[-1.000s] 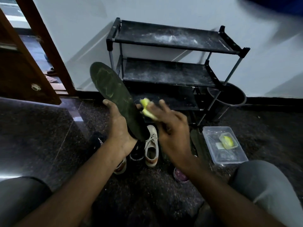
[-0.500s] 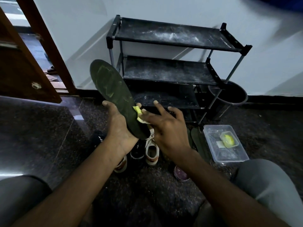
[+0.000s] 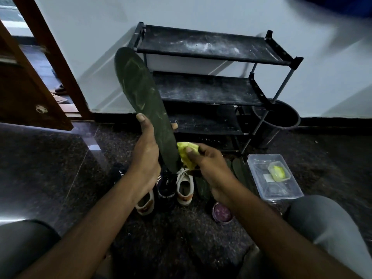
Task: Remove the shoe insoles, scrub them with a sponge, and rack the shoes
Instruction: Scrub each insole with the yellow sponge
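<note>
Head view: the left hand (image 3: 146, 155) grips a long, flat, dark insole (image 3: 141, 97), tilted upward and streaked with pale scuffs. The right hand (image 3: 210, 165) pinches a crumpled yellow sponge (image 3: 184, 158) against its heel end. White lace-up sneakers (image 3: 184, 188) sit on the speckled floor (image 3: 60, 168) below, in front of the dusty black shoe rack (image 3: 201, 47).

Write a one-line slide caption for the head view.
Left hand holds up a dark insole; right hand grips a yellow sponge by its lower end.
</note>
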